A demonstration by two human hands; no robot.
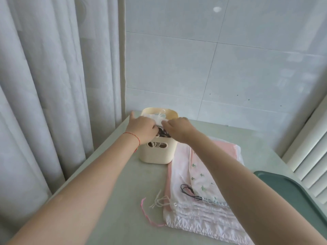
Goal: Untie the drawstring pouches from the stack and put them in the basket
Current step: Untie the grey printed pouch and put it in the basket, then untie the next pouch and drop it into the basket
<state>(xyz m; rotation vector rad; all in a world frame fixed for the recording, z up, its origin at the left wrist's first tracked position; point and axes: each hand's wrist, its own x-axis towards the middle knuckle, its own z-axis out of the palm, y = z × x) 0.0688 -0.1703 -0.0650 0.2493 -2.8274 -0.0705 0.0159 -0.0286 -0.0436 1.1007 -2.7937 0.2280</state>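
A cream plastic basket (155, 153) stands at the far left of the table. Both my hands reach over its rim. My left hand (141, 129) has its fingers curled down onto a white pouch (155, 117) in the basket, thumb stuck out to the left. My right hand (178, 129) pinches the same white pouch from the right. Dark cords show between the hands inside the basket. A stack of pink and white drawstring pouches (198, 206) lies flat near me, right of the basket, under my right forearm, with black, white and pink strings trailing at its left side.
A dark green tray (300, 195) lies at the right edge of the pale table (106, 200). White curtains hang along the left side, a tiled wall stands behind, and white slats are at the far right.
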